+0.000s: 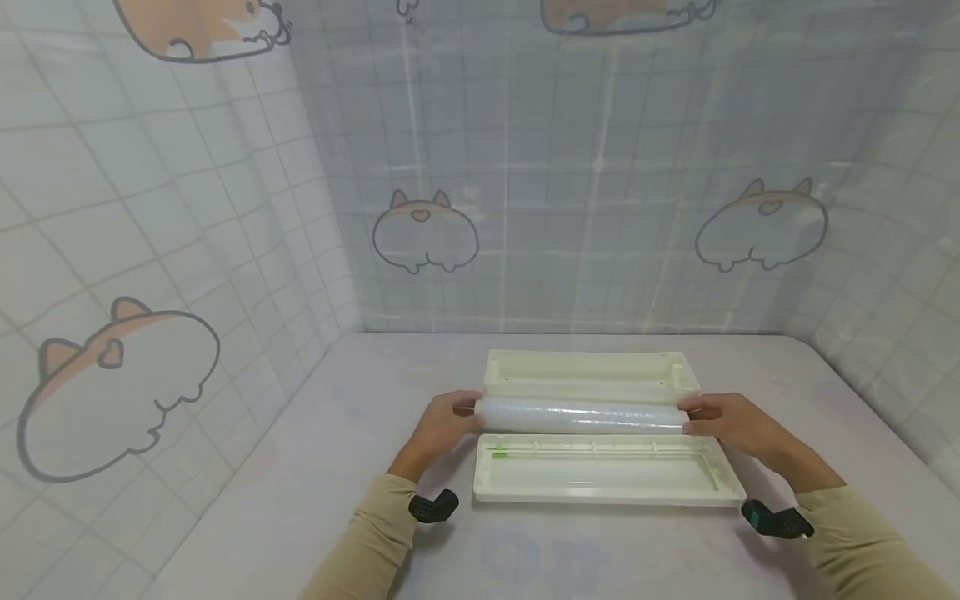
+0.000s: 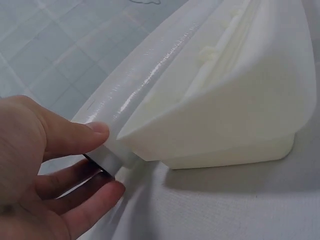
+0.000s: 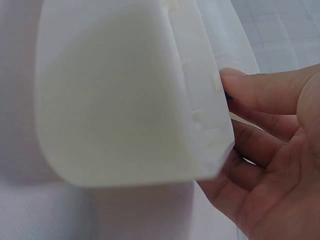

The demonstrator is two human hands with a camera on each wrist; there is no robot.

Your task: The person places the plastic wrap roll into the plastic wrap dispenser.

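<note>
All around, at back and sides, shows a pale grid-patterned plastic sheet (image 1: 600,300) printed with cartoon corgis. Underneath, a whitish tabletop (image 1: 255,500) with faint prints. On the far side, a long rectangular cream-coloured plastic tray (image 1: 585,367), hollow side up. On the near side, a long shallow cream-coloured plastic case half (image 1: 600,479), ribbed along the back edge, with a small bright green plastic piece (image 1: 500,451) near the left end. Between these two, lengthwise and parallel to both, a glossy white cylindrical roll of plastic film (image 1: 581,414); whether resting on the tabletop, cannot tell. In the way in the left wrist view, the end wall of the case half, covering part of the roll; in the right wrist view, hiding most of the roll and some fingertips.

With the left hand (image 1: 446,423), grips the roll's left end: thumb on the outer surface, fingers bent under the end. With the right hand (image 1: 738,423), grips the right end, thumb opposite curled fingers, exact contact partly hidden. Near each wrist, a beige sleeve (image 1: 367,533) and a black angular device (image 1: 433,507).
</note>
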